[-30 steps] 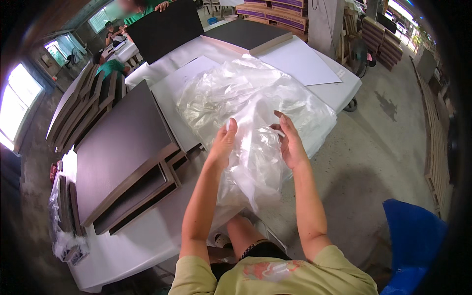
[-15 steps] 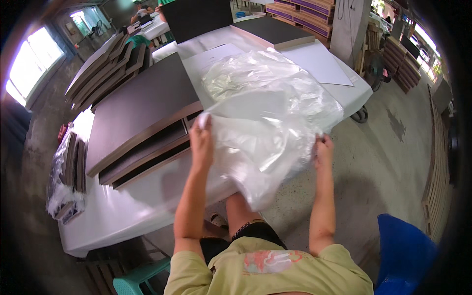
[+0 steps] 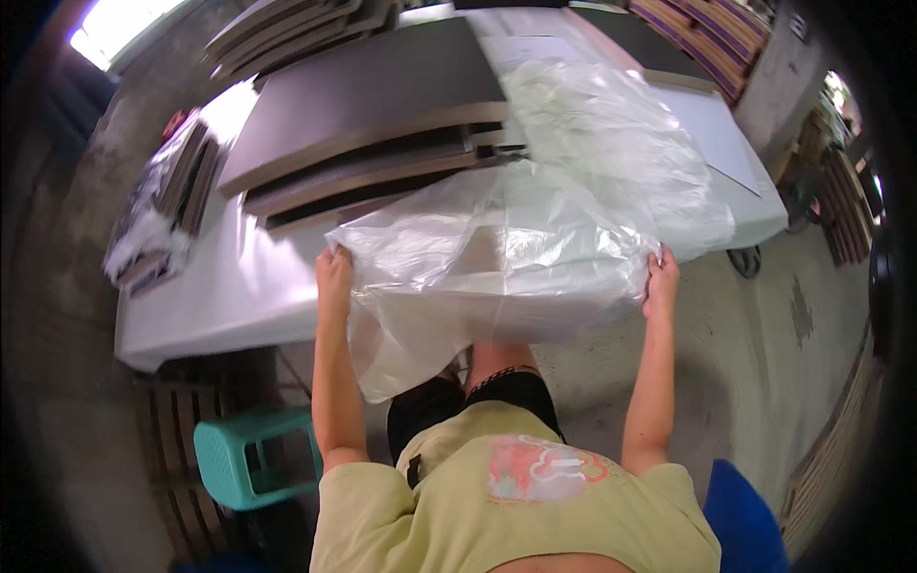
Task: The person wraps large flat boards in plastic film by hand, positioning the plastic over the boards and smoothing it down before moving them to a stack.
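Observation:
A clear plastic bag (image 3: 535,239) is stretched between my two hands, over the near edge of the table. My left hand (image 3: 334,272) pinches its left corner, just in front of the stacked dark panels (image 3: 382,86). At the opposite corner my right hand (image 3: 661,277) grips the film with fingers closed. A loose flap of the plastic hangs below my left hand, over my lap. More crumpled clear plastic (image 3: 602,124) lies behind on the table, and I cannot tell whether it joins the held bag.
The white-covered table (image 3: 239,306) also bears plastic-wrapped panels (image 3: 158,215) at left and a white sheet (image 3: 712,134) under a dark board (image 3: 650,48) at right. A green stool (image 3: 244,458) stands at lower left, a blue chair (image 3: 740,520) at lower right.
My hands have spread farther apart, the left one moving outward and lower in view. The bag is now pulled wide and flatter between them. My view has tilted downward.

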